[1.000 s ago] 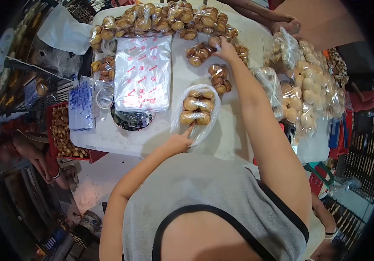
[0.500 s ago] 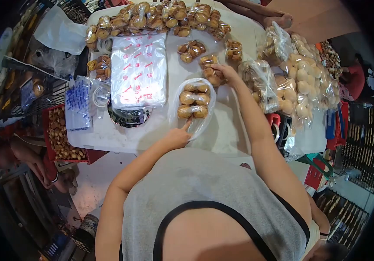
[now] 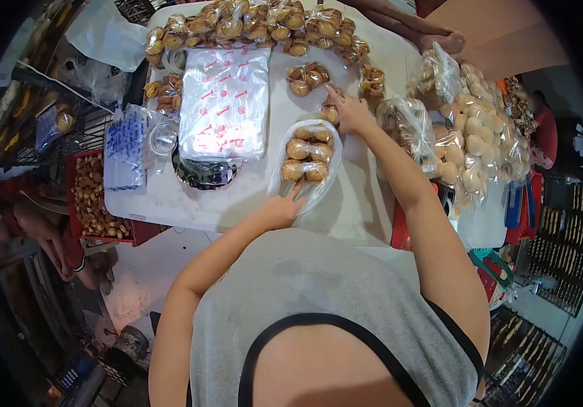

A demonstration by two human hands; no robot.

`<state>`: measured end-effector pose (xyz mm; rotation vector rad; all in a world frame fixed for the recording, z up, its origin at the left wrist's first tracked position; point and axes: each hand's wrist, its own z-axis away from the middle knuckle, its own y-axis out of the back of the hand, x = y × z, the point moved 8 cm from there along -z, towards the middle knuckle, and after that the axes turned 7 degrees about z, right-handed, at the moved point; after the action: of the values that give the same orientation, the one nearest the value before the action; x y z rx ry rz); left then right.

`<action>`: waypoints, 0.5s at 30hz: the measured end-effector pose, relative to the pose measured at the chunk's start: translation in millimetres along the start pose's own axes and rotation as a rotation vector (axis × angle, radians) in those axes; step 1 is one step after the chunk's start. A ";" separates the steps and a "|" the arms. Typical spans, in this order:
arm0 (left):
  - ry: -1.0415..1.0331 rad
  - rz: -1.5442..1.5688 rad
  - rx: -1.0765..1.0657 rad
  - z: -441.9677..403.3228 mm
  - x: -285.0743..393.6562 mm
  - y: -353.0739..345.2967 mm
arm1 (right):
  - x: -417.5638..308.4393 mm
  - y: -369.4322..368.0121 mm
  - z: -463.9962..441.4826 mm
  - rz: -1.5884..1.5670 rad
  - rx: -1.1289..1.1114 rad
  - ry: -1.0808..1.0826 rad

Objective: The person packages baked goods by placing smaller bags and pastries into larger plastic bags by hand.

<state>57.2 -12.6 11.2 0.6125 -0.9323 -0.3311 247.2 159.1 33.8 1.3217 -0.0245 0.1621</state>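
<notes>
- The main risk lies at the clear, thin plastic bag (image 3: 316,195) on the near middle of the table: its loose near end could fold under, or the glossy golden-brown rolls (image 3: 296,149) could slide out of line, if the left hand (image 3: 280,209) pushed unevenly.
- That hand is partly curled, index finger stretched to the near rolls; whether the other fingers grip the plastic cannot be told.
- The right hand (image 3: 351,112) is part-open, fingers spread above a small brown clear-wrapped packet (image 3: 330,117) just beyond the bag — any contact is hidden, and no firm hold shows. A careless sweep there could knock the packet into the bag's far rim.
- Inside the bag the rolls sit in paired rows, seen through the film.
- Two more small clear-wrapped brown packets (image 3: 308,79) (image 3: 371,82) lie farther off, apart from each other.
- Along the far edge of the white, smooth-topped table (image 3: 169,203), clear bags of brown rolls (image 3: 237,27) are heaped together; a tumble seems possible if one were bumped.
- To the right, clear bags of pale round buns (image 3: 475,146) crowd near the right forearm, which could catch them.
- A red plastic crate (image 3: 143,234) at the left holds many small brown pieces — loose, it seems.
</notes>
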 end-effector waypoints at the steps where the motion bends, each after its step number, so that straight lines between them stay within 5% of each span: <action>1: 0.006 0.013 0.006 0.7 0.9 0.5 | 2.5 3.6 -0.1 -0.001 0.000 0.000; 4: 0.002 0.037 0.013 -0.7 4.2 1.2 | 35.9 -3.5 -7.9 -0.200 -0.133 -0.135; 6: -0.006 0.009 0.027 3.2 10.7 4.2 | 61.3 3.6 -10.0 -0.921 0.107 -0.151; 7: -0.016 -0.015 0.049 3.3 13.5 8.7 | 53.6 21.8 1.8 -1.272 0.058 -0.102; 8: -0.021 -0.017 0.054 0.5 13.1 10.2 | 47.1 49.7 18.7 -1.266 0.063 -0.101; 10: 0.030 -0.022 -0.043 -3.1 7.7 -0.8 | -9.9 104.9 64.6 -1.558 -0.099 0.360; 12: 0.064 -0.020 -0.091 -1.0 14.0 1.6 | -61.1 126.5 111.0 -1.444 -0.139 0.644; 15: -0.030 0.063 -0.029 -29.4 -18.0 -40.8 | -117.2 92.0 137.3 -1.163 -0.355 0.541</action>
<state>71.1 -25.2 -38.9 0.5512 -0.9720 -0.2977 129.4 36.0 143.5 0.7395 1.1024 -0.4633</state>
